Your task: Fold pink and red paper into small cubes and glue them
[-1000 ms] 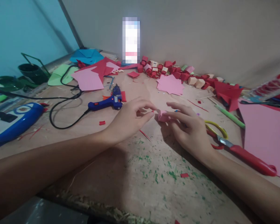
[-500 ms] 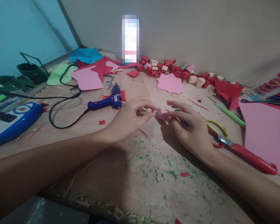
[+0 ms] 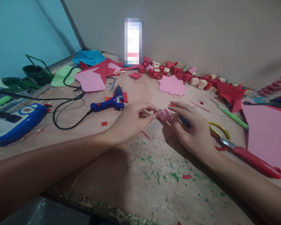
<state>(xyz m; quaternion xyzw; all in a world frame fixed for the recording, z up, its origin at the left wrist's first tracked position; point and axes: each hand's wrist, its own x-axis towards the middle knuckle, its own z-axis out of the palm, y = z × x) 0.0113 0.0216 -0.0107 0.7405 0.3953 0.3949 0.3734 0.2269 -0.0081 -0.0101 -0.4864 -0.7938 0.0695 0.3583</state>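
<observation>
A small pink folded paper piece (image 3: 164, 115) sits between my two hands at the middle of the wooden table (image 3: 154, 175). My left hand (image 3: 131, 120) pinches its left side with thumb and fingers closed. My right hand (image 3: 193, 129) grips its right side, index finger laid over the top. A blue pen-like object (image 3: 184, 121) shows under my right fingers.
A blue glue gun (image 3: 107, 103) with a black cord lies left of my hands. Red-handled scissors (image 3: 243, 153) lie to the right, beside a large pink sheet (image 3: 269, 134). A pink star cutout (image 3: 172, 85), small red and tan paper cubes (image 3: 178, 73) and coloured sheets line the back.
My hands have shifted slightly and turned the pink piece a little between the fingers. Everything else on the table is as before.
</observation>
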